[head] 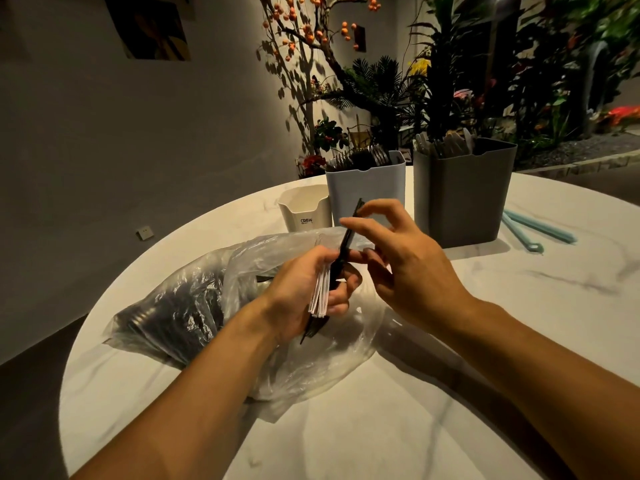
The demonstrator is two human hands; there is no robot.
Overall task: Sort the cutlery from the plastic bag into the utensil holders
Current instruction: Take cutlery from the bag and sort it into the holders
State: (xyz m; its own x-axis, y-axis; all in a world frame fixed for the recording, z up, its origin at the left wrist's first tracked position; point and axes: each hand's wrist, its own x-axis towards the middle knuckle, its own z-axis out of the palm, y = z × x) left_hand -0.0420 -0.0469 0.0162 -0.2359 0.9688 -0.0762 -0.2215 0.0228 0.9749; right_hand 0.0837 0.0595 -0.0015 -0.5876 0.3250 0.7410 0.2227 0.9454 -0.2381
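**Black plastic piece being drawn out of the held bundle**

Black cutlery (344, 249), seen edge-on so its type cannot be told, stands upright above the plastic bag (242, 268). The left hand (304, 289) is curled round a mixed bundle, its white pieces (319, 292) fanned at the bottom. The right hand (398, 258) pinches the black piece between thumb and forefinger, its other fingers spread.

To do this well, the left grip should probably hold firm while the right pulls straight up (a sideways tug could spill the white ones). The pale blue holder (367, 192), already holding dark cutlery, looks the likely destination; the grey holder (464, 199) holds pale pieces, and the small white holder (304, 209) sits beside them.
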